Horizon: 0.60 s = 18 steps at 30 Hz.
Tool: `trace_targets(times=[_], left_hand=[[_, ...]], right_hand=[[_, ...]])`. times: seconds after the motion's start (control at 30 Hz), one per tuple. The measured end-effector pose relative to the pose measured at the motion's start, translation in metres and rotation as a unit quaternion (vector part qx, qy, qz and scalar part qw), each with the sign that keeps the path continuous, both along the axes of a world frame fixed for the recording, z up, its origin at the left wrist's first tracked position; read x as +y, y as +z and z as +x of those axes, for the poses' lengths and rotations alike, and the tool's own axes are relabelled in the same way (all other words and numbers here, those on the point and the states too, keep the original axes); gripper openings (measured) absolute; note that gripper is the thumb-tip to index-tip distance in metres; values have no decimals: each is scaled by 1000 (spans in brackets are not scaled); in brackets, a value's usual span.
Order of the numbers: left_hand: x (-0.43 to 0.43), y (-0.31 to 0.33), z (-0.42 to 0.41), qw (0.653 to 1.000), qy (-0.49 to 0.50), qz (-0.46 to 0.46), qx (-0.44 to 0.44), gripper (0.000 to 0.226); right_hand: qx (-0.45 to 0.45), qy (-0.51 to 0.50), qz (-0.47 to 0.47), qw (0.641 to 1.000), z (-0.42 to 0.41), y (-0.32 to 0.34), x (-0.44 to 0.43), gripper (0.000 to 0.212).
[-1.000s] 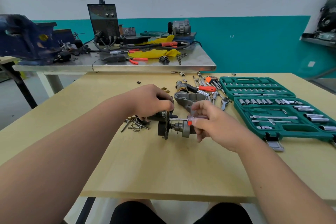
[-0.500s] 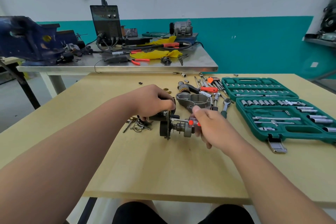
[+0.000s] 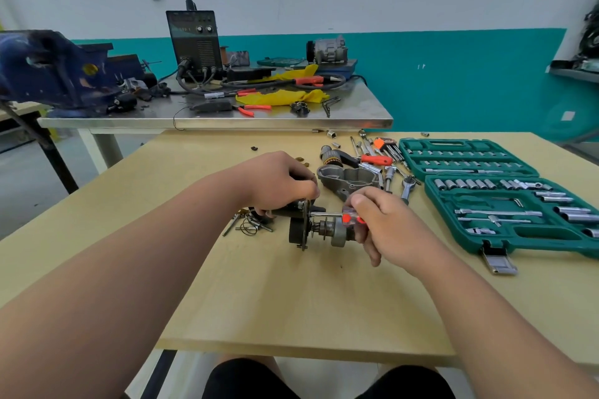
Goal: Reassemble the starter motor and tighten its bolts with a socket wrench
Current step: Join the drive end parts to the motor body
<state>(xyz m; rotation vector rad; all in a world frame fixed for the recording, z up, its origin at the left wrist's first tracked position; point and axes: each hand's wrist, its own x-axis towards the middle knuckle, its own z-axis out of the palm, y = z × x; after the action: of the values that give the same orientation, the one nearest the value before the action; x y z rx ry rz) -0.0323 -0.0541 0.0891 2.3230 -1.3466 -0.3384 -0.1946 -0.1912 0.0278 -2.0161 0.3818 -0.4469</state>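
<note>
Starter motor (image 3: 311,230): dark body, round end plate, grey pinion on bare shaft. Lies on its side mid-table, shaft toward the right edge.
Grey cast nose housing (image 3: 348,183): detached, just behind the motor, toward the far edge.
Socket wrench (image 3: 406,188): flat, beside the housing's right.

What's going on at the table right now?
A person is working on the starter motor at the wooden table. The left hand grips the motor's body, while the right hand holds a small screwdriver with its shaft pointing at the motor's plate. The grey housing lies apart, just behind. The ratchet lies unused beside the open socket set.
</note>
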Motion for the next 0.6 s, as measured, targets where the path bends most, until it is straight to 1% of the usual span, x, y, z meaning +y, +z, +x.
trace_targets(times=[0.03, 0.07, 0.13, 0.17, 0.2, 0.27, 0.3, 0.37, 0.4, 0.47, 0.5, 0.53, 0.57, 0.6], left_hand=[[0, 0, 0, 1000, 1, 1, -1, 16], [0, 1, 0, 1000, 3, 0, 0, 17], [2, 0, 1, 1000, 6, -4, 5, 16], [2, 0, 2, 1000, 6, -6, 7, 16], [3, -1, 1, 1000, 5, -7, 8, 15], [3, -1, 1, 1000, 3, -6, 3, 14], [3, -1, 0, 1000, 4, -7, 2, 15], [4, -1, 1, 1000, 5, -13, 6, 16], [5, -1, 1, 1000, 5, -18, 8, 16], [8, -2, 1, 1000, 3, -27, 12, 16], [8, -2, 0, 999, 1, -30, 13, 15], [8, -3, 0, 999, 0, -31, 10, 15], [7, -2, -1, 1000, 0, -31, 6, 15], [7, -2, -1, 1000, 3, -30, 2, 15]], right_hand=[[5, -14, -16, 1000, 2, -2, 2, 21], [14, -14, -18, 1000, 3, -3, 2, 20], [41, 23, 22, 999, -1, -4, -2, 6], [45, 45, 43, 997, -3, -3, -5, 12], [39, 54, 43, 997, -6, -2, -6, 16], [16, 38, -2, 999, -5, -1, -3, 6], [9, 24, -20, 999, -3, -1, 0, 11], [25, 9, -21, 999, 0, -3, 4, 21], [34, 12, -6, 999, 0, -3, 4, 18], [37, 37, 50, 997, -3, -1, 0, 6], [22, 48, 71, 996, -4, 0, -1, 11], [6, 45, 66, 997, -4, 1, 0, 12], [-2, 29, 38, 999, -2, 2, 1, 8], [0, 4, 2, 1000, 0, 3, 4, 11]])
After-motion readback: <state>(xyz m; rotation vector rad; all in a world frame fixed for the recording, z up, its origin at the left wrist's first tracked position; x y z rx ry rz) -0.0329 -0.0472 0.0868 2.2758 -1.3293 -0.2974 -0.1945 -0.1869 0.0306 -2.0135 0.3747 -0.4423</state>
